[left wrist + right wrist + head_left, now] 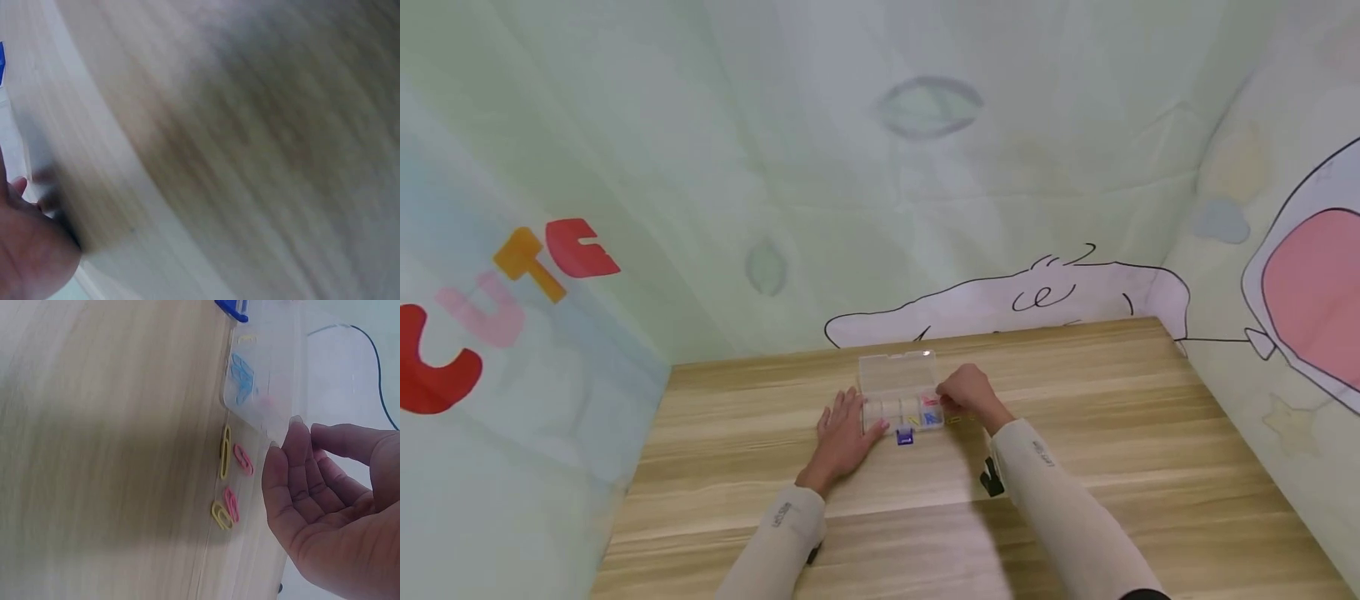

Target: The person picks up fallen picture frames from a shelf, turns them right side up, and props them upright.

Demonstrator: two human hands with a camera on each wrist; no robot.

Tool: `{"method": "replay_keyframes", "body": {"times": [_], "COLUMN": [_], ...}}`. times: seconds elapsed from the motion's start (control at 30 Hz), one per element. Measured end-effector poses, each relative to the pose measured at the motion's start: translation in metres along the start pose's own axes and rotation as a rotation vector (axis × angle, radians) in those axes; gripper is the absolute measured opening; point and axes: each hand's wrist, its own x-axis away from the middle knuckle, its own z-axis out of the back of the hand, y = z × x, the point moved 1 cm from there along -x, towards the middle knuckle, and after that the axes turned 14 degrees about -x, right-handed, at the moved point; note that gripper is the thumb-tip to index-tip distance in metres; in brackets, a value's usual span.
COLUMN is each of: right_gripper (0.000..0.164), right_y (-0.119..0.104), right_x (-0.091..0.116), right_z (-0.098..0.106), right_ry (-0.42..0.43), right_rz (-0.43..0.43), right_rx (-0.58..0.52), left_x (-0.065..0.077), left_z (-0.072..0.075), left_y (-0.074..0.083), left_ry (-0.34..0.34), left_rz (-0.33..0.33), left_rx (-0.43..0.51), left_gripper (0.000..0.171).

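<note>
A clear plastic divided box [891,408] lies on the table with its lid [897,373] folded back and its blue latch [905,437] at the front. Blue paper clips [241,378], a yellow paper clip [913,420] and pink ones [930,402] lie in its right-hand compartments. My left hand [842,437] rests flat at the box's left side, fingers spread, thumb at the front edge. At the right end is my right hand [331,494], thumb and fingertips drawn together beside the box; whether a clip is between them is hidden.
Outside the box's right end, yellow paper clips [225,453] and pink paper clips [243,459] lie loose on the wooden table [737,450]. A printed cloth [820,192] hangs behind the table's far edge and along both sides.
</note>
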Motion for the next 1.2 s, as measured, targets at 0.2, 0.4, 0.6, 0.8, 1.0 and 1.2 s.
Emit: {"method": "replay_keyframes", "body": {"times": [0.2,0.4,0.6,0.8,1.0,1.2], "right_gripper": [0.022,0.027,0.037,0.032,0.023,0.021], "right_y": [0.007,0.020,0.031,0.030,0.025,0.024], "right_x": [-0.001,0.000,0.007,0.010,0.011,0.013], "right_z": [0.018,0.031,0.033,0.034,0.031,0.029], "right_ry": [0.007,0.032,0.093,0.116,0.139,0.127], "right_rz": [0.032,0.042,0.042,-0.018,-0.029,-0.034], "right_rx": [0.019,0.136,0.238,0.262,0.334,0.336], "left_x": [-0.001,0.001,0.004,0.002,0.002,0.002], "left_z": [-0.001,0.001,0.000,0.001,0.002,0.001], "left_y": [0.000,-0.003,-0.005,0.000,0.003,0.001], "left_ry": [-0.003,0.015,0.026,0.027,0.017,0.023], "left_rz": [0.000,0.006,-0.001,-0.017,-0.011,-0.011], "left_rx": [-0.013,-0.001,-0.002,0.005,-0.004,-0.003], "left_gripper": [0.074,0.073,0.073,0.075,0.076,0.076]}}
